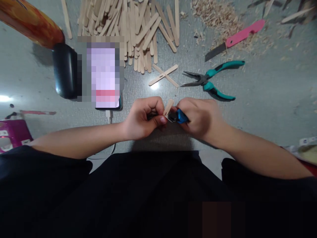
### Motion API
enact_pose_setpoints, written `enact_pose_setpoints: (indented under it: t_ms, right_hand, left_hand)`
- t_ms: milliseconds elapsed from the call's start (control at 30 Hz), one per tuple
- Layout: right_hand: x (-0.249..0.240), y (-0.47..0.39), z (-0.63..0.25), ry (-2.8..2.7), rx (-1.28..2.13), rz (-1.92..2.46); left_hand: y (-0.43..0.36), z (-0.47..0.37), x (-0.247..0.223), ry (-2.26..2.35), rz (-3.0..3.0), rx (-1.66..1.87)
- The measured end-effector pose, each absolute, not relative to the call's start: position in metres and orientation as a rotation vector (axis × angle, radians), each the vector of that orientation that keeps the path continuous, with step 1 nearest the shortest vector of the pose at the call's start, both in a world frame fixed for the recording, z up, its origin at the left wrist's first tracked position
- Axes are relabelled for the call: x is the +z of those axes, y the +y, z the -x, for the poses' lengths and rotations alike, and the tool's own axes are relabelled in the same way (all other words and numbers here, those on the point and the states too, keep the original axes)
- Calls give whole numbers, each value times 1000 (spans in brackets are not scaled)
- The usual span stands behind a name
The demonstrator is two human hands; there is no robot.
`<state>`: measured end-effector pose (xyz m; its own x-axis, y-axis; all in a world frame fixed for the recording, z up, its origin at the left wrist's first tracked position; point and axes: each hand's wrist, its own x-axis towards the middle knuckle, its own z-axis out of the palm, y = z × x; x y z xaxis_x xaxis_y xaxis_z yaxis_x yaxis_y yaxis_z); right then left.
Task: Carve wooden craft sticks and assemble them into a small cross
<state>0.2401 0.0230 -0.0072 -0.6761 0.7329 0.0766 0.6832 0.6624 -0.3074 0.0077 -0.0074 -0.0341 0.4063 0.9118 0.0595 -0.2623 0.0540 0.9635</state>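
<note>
My left hand pinches a short wooden stick, its upper end pointing up and slightly right. Against the stick's lower end is the dark metal head of a blue-handled tool, and my right hand is wrapped round its handle. The exact shape of the tool's tip is too small to tell. Just beyond my hands, two crossed sticks lie on the grey table, one with a small slot in it. Right of them rest open teal-handled needle-nose pliers.
A heap of wooden sticks covers the back middle. A pink-handled blade lies by wood shavings. At left are a blurred phone with a cable, a black rounded object and an orange cylinder.
</note>
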Motion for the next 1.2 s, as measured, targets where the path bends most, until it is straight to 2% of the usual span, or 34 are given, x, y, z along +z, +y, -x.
enact_pose_setpoints:
  t_ms: [367,1200]
  right_hand:
    - [-8,30,-242,-2692,402,1150]
    - [0,39,-252,-2595,584,1208]
  left_hand:
    - [-6,-12,-36,667,-986,974]
    - [-7,-18,-22,893,-877,1026]
